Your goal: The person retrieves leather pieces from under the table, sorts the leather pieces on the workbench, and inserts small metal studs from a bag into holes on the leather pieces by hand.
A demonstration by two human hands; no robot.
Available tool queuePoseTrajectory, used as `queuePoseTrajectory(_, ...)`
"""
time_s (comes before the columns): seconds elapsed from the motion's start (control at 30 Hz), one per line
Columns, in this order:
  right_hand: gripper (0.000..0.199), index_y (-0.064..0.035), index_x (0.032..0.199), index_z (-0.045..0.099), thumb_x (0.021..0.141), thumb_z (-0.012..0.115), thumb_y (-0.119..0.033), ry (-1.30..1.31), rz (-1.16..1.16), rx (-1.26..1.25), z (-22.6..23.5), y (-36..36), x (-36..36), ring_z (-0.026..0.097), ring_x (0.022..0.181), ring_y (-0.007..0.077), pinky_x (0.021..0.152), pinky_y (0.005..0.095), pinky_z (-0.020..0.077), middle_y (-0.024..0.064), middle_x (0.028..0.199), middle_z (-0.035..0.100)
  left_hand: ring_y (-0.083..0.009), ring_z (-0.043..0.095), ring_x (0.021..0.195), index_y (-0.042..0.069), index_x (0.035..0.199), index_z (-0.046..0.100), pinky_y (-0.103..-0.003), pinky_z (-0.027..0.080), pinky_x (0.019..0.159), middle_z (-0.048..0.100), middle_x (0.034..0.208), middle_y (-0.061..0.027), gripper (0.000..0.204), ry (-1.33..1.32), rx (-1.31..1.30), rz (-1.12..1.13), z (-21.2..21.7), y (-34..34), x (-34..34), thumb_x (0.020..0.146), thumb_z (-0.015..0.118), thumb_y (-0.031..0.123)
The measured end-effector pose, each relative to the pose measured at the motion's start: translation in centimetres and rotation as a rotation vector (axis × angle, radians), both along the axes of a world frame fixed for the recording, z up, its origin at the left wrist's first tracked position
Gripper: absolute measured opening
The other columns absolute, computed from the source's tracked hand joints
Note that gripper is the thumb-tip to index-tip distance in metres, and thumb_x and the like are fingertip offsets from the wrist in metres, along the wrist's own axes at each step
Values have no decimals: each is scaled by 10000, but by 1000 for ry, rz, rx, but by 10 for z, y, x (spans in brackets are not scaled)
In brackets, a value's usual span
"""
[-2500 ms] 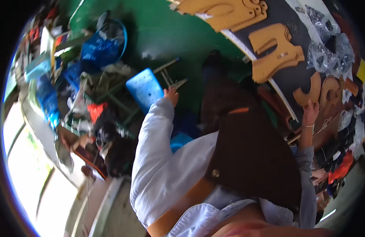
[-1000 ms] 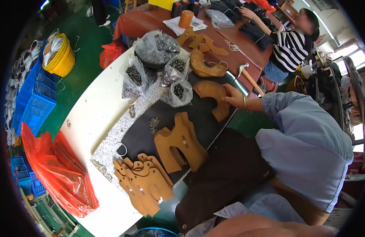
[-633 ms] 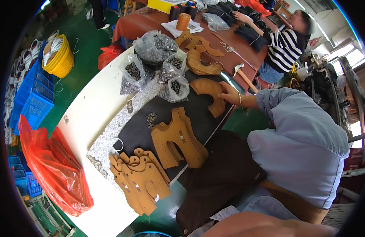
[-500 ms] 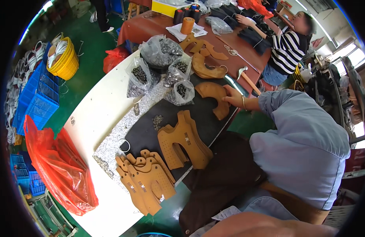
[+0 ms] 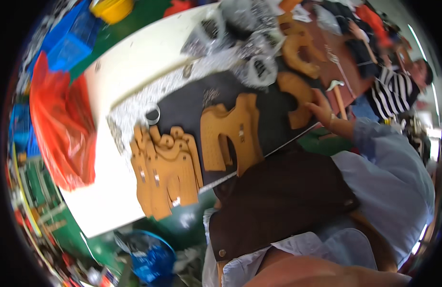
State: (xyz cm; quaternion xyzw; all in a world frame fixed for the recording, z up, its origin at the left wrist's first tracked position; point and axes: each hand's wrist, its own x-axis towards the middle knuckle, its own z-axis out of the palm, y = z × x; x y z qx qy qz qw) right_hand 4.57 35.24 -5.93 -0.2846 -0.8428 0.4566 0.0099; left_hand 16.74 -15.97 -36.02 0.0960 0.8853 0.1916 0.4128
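My right hand (image 5: 320,109) is at the right edge of a curved, C-shaped tan leather piece (image 5: 296,95), with its fingers closed on the rim. Part of that grip is hidden and smeared by motion. The leather lies on a black mat (image 5: 180,98). Left of it, a stack of tan H-shaped leather pieces (image 5: 240,134) rests on the mat, with small metal fittings (image 5: 211,97) above. Another overlapping pile of tan leather pieces with cut-outs (image 5: 166,174) sits at the near left. My left hand is out of view.
Clear bags of dark small parts (image 5: 260,71) stand at the far side. A hammer (image 5: 339,98) lies on the red-brown table. A red plastic bag (image 5: 63,129) hangs at the white table's left. A person in stripes (image 5: 392,91) works at the far right.
The view has swung, so the table sits higher and more of the floor below it shows. My right hand stays at the same curved leather piece.
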Motion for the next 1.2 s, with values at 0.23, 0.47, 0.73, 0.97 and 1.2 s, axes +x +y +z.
queuePoseTrajectory(0.23,440,16,1195,408,786,560,-42,224,125,-130,-14,-22,-11,549,939,152,788,265,438,100,1043,566,-348,540,1009,53,1147,520,-405,428,861,599,1060,-129,469,151,156,216,45,-13,-32,723,654,199)
queuePoseTrajectory(0.47,440,32,1223,387,807,512,-35,412,253,-124,-30,15,-15,559,890,149,756,253,450,93,1034,567,-277,610,771,44,1004,574,-370,485,701,626,880,-116,270,513,287,562,64,46,-31,758,626,142)
queuePoseTrajectory(0.73,522,-12,1277,354,785,505,-101,-135,445,51,13,14,-43,544,828,107,674,235,445,73,1011,549,-260,600,677,23,789,613,-336,472,632,611,722,-99,113,926,659,95,265,102,-70,689,664,5)
queuePoseTrajectory(0.97,417,9,1113,501,726,554,-136,40,543,40,10,30,-47,572,662,161,554,275,450,88,796,606,-300,576,823,-2,895,616,-358,472,717,587,902,-129,229,981,627,-88,353,136,-148,673,672,17)
queuePoseTrajectory(1.2,516,12,1149,498,683,599,-185,152,407,410,21,23,-29,607,835,268,754,318,469,186,954,610,-312,534,953,-7,1014,573,-364,438,805,550,1047,-136,328,974,399,-357,361,170,-191,700,653,44)
